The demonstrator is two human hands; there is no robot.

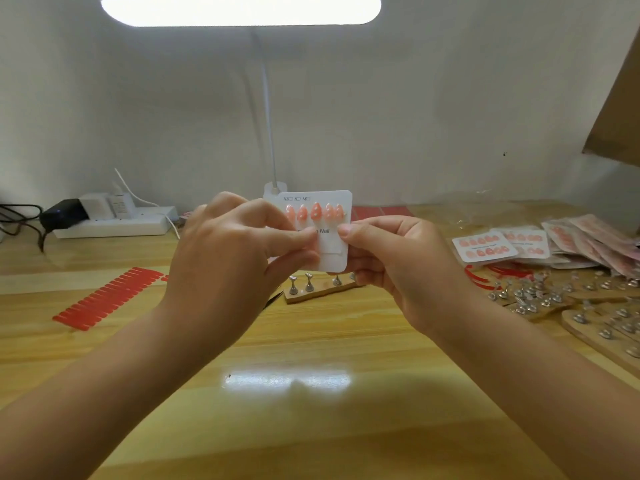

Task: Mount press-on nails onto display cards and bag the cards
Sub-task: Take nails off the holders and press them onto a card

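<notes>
Both hands pinch the upright card [330, 233], right hand [391, 261] at its edge, left hand [235, 251] fingering the empty lower row.

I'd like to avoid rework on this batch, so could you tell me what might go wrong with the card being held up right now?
1. Only the top row of nails is on the display card; the left hand pinches the lower area, so a slip could smudge or misalign the next nail.
2. The right hand holds just the card's edge; pressing may bend it.
3. A dropped nail could get lost among the metal stands.
</notes>
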